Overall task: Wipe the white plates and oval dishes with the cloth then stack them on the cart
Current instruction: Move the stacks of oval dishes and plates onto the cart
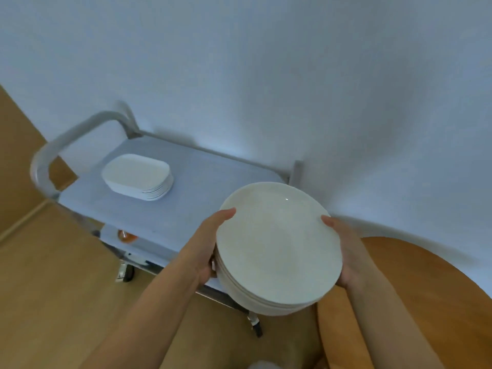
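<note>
A stack of several round white plates [279, 246] hangs in the air over the near right end of the cart [202, 187]. My left hand [207, 243] grips the stack's left rim and my right hand [343, 249] grips its right rim. On the cart's grey top shelf, toward the far left, sits a stack of several white oval dishes [137, 175]. The cloth does not show clearly anywhere in view.
The cart's curved grey handle [61, 145] rises at its left end, against a white wall [292, 75]. An orange object [127, 237] lies on the lower shelf. A round wooden table [415, 283] is at the lower right, with wooden floor [53, 288] below.
</note>
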